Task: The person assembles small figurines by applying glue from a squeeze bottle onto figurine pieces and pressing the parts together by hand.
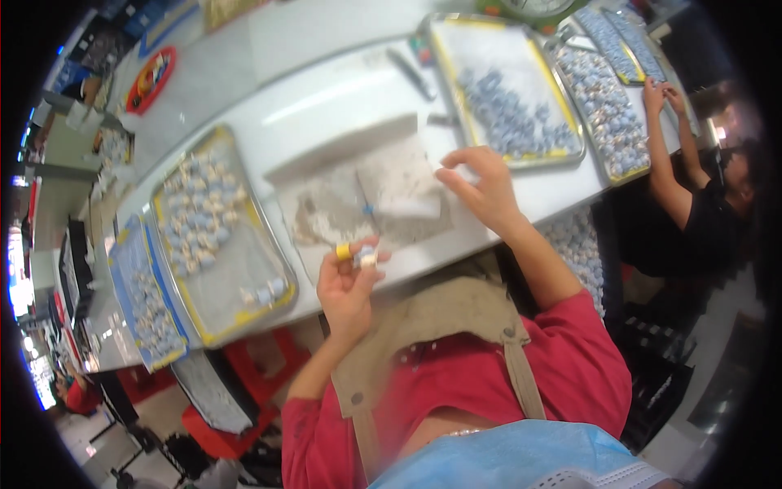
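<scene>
Left hand: the left hand (346,281) is raised at about 6 o'clock of the white table (326,106), fingers pinched on a small piece with a yellow cap (356,254) (details blurred).
Right hand: the right hand (481,186) hovers at 3 o'clock of the stained work cloth (366,200), fingers spread and curled, holding nothing that can be made out.
Left tray: a metal tray with yellow lining (220,236) lies at 9 o'clock of the left hand, with small pale pieces in it.
Right tray: a second tray of bluish pieces (509,98) sits at 12 o'clock of the right hand.
Co-worker: another person's hands (661,96) reach to a far tray (607,110) at 2 o'clock.
</scene>
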A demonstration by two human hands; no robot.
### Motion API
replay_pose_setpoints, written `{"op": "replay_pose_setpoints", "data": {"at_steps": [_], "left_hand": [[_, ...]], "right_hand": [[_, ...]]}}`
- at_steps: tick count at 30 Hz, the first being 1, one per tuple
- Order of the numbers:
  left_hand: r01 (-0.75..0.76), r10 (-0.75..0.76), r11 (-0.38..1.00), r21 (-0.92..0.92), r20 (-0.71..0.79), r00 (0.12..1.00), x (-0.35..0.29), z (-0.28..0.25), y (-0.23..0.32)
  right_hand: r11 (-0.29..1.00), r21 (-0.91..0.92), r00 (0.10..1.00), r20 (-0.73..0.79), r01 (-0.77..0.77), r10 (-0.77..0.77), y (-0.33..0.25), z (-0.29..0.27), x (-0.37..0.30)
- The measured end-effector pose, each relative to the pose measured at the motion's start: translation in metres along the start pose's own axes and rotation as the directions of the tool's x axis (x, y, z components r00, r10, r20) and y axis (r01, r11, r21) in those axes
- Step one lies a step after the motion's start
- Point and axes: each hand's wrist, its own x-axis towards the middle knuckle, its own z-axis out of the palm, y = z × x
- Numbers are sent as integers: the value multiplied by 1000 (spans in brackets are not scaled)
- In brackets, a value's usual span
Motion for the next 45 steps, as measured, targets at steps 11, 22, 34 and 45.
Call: {"op": "replay_pose_setpoints", "data": {"at_steps": [11,22,34,45], "left_hand": [[50,-49,999,-21,79,996,-6,12,4],[55,-54,999,2,126,991,5,9,14],[145,-149,988,46,86,985,-2,28,1],[71,-75,997,31,183,980,25,63,-9]], "right_hand": [[857,-515,996,66,-16,58,56,-28,47],[770,-636,964,169,-53,206,65,-37,61],[970,86,961,-139,-229,239,43,-61,22],[684,617,910,371,-389,183,-32,-37,-43]]}}
